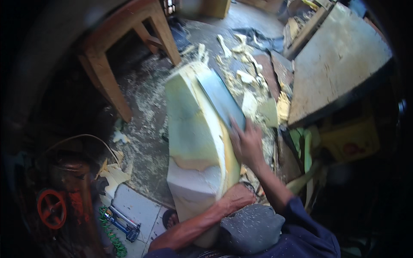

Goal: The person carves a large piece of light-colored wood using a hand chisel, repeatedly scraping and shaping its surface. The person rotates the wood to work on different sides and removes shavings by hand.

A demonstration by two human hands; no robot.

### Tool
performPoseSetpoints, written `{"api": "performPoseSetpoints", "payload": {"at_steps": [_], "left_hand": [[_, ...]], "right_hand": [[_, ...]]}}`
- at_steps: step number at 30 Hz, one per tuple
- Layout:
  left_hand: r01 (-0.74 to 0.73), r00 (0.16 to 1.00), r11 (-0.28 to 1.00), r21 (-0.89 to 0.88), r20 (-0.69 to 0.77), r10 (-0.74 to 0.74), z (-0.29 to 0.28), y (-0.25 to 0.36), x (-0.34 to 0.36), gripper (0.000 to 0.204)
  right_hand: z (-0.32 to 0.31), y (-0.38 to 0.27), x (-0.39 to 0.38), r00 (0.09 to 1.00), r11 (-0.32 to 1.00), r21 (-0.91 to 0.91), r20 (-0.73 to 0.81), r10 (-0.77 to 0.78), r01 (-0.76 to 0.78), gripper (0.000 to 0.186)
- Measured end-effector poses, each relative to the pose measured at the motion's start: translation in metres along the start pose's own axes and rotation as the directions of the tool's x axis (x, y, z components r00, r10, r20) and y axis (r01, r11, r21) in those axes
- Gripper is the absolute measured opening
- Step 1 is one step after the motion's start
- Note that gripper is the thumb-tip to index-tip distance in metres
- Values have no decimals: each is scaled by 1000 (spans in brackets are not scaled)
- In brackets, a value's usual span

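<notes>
A long, seat-shaped foam cushion [192,129] stretches away in front of me, greenish-grey and white with a yellowed edge. My left hand [238,195] grips the right side of its near end, the fingers partly hidden over the edge. Along its far right edge lies a flat, blue-grey rectangular board [219,95], tilted against the foam. My right hand [248,139] holds the near end of this board, and its fingers are slightly blurred. A dark grey cloth-covered knee [254,228], speckled with white crumbs, is beside my left hand.
Foam scraps [247,77] and crumbs litter the floor. A wooden stool [101,64] stands far left, and a large worn board [340,60] leans at the right. Lower left are a red handwheel [52,209], a blue air tool [122,223] and a green coiled hose [111,234].
</notes>
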State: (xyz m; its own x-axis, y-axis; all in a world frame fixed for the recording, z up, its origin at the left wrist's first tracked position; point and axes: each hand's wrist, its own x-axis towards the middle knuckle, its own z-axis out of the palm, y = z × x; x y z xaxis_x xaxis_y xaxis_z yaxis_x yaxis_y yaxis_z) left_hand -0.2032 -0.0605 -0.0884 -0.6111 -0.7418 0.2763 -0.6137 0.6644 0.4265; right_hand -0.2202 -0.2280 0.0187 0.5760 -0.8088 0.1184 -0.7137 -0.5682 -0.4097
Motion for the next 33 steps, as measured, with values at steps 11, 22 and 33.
{"api": "performPoseSetpoints", "payload": {"at_steps": [11,22,33], "left_hand": [[31,976,986,-164,219,6,-64,-7,9,20],[-259,951,912,319,-80,298,-98,-10,11,31],[14,956,999,-29,294,-5,-111,-10,7,43]], "right_hand": [[2,6,14,988,991,-84,-105,-113,105,53],[-9,57,-86,955,853,494,-131,264,-168,51],[1,38,-72,992,981,153,8,-122,120,54]]}}
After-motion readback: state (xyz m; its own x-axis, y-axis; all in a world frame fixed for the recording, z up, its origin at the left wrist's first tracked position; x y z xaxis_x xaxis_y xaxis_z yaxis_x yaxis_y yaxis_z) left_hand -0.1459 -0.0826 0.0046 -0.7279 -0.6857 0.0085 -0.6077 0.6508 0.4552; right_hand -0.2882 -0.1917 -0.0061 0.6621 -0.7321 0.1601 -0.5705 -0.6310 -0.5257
